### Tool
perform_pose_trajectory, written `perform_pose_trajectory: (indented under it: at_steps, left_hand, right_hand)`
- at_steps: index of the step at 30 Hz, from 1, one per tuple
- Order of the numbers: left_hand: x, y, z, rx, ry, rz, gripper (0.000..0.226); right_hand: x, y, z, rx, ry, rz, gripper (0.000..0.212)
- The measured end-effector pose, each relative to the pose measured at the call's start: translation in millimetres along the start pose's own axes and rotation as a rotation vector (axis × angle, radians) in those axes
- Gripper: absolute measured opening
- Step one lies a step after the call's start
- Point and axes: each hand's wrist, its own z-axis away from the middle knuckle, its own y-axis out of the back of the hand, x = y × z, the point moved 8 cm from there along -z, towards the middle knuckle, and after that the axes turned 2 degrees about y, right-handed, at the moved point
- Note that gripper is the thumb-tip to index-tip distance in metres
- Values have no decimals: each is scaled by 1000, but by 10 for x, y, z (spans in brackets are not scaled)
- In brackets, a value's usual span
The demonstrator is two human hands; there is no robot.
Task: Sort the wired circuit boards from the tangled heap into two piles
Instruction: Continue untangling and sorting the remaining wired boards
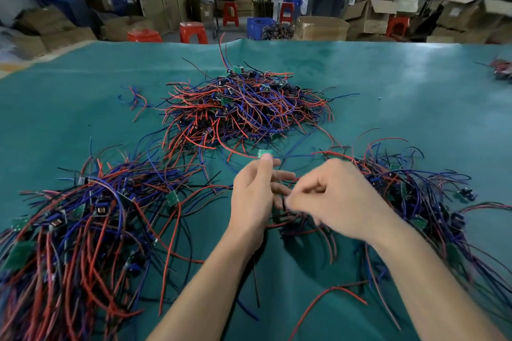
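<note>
A tangled heap [246, 108] of small green circuit boards with red, blue and black wires lies at the middle of the green table mat [388, 86]. One sorted pile [83, 224] spreads at the near left, another pile [421, 202] at the near right. My left hand [255, 196] pinches a small green board [263, 153] between thumb and forefinger, its wires trailing down. My right hand [338, 199], blurred by motion, has its fingers curled on wires just right of the left hand.
A small bunch of wired boards [502, 69] lies at the far right table edge. Beyond the table stand red stools [193, 32], cardboard boxes [321, 28], a blue crate [260, 28] and people at benches.
</note>
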Motion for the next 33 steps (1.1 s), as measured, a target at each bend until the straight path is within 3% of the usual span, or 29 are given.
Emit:
perform_pose_trajectory:
  at_steps: [3,7,10,13,16,19,24,29,33]
  left_hand:
    - [-10,-8,8,-26,1,-67,14]
    - [-6,-50,36,-96,-10,-111,10]
    - [23,-76,64,-133,-49,-101,16]
    - [78,-102,86,-159,-100,-149,19]
    - [111,-163,120,-211,-162,-193,21]
    - [96,-207,150,-244,-177,-223,19]
    - [55,-196,119,-254,-67,-111,22]
    - [57,-143,88,-205,-67,-74,28]
    - [25,-97,41,-127,-40,-11,31]
  right_hand:
    - [0,-180,66,-171,-2,-201,16]
    - [10,-314,113,-330,29,-261,26]
    - [211,-148,50,-99,-41,-283,47]
    - [455,91,14,212,-151,-180,49]
    - [543,15,-9,289,-199,-479,42]
    - [553,38,-3,412,-179,-629,15]
    - [484,61,10,448,-91,-743,16]
    - [363,97,51,510,-9,-438,23]
    - [251,35,15,385,75,-332,28]
